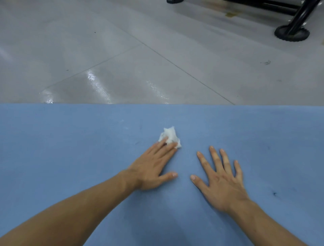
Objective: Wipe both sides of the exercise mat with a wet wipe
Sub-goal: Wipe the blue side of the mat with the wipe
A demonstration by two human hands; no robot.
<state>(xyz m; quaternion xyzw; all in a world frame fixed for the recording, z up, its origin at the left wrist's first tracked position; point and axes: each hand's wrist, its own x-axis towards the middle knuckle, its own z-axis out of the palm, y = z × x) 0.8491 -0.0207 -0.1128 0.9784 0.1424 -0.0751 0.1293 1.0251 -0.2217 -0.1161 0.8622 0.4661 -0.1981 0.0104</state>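
A glossy grey floor (122,43) is seen across the upper half of the view. It is crossed by thin seam lines (184,70), two of which meet near the top centre. Bright streaks of reflected light (94,82) are shown on its lower left part. At the top right, a slanted black metal leg (301,17) is carried on a round black foot (292,34) with a ridged rim. A yellowish stain (231,15) is seen on the floor just left of the leg. A small dark scuff (267,62) is marked lower down. A dark object (174,1) is cut off by the top edge.
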